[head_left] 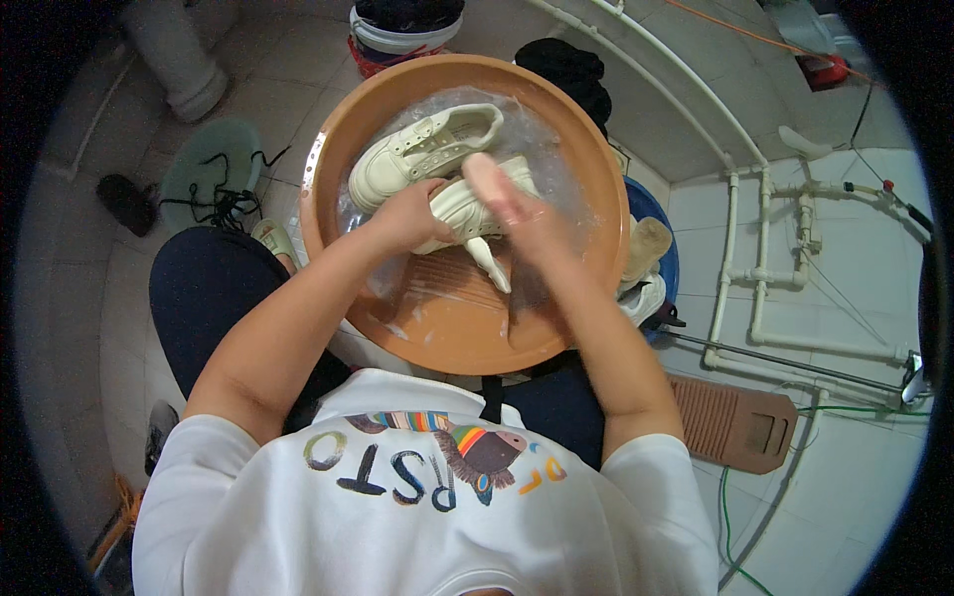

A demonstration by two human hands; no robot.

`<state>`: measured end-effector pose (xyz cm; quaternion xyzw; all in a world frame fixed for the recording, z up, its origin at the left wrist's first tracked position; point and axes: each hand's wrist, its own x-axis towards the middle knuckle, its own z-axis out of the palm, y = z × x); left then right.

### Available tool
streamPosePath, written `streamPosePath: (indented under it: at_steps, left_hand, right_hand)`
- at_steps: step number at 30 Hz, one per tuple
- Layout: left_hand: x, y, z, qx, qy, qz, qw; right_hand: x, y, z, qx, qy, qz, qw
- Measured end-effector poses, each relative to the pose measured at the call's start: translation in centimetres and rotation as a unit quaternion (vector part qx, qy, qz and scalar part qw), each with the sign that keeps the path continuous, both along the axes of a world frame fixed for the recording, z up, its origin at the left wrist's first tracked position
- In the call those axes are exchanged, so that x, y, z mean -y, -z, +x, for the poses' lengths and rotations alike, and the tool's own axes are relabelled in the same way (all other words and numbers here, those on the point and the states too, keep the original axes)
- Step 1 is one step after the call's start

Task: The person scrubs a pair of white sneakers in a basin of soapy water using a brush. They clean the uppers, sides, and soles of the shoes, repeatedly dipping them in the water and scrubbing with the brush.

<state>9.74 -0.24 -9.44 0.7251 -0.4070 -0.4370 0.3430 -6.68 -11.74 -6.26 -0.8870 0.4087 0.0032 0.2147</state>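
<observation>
Two cream lace-up sneakers without laces are in the large orange-brown basin (343, 308) in front of me. The farther sneaker (397, 159) lies on its own, its opening toward the right. My left hand (410, 216) is closed on the nearer sneaker (457, 211), fingers over its left end. Its pale tongue (488, 264) hangs out toward me. My right hand (512, 204) is over the right part of the same sneaker, smeared by motion; whether it holds anything is hidden. Below the shoes, a ridged washboard surface (447, 285) shows with some suds.
Clear, wrinkled plastic-like film (566, 179) lies inside the basin. At left, a pale green basin (189, 174) holds dark laces. A blue tub (668, 260) with shoes stands at right, near a brown washboard (730, 422) and white wall pipes (760, 238). A bucket (397, 42) stands behind.
</observation>
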Motion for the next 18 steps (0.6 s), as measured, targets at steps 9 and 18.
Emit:
streamPosePath:
  at_steps: [9,18]
  left_hand:
    - [0.0,0.5,-0.7,0.018,0.018,-0.045,0.999]
    - [0.1,0.2,0.4,-0.039,0.066,-0.064,0.995]
  right_hand:
    - [4.2,2.7,-2.5,0.037,0.078,0.059,0.994]
    - [4.6,2.7,-4.3,-0.024,0.056,0.030,0.998]
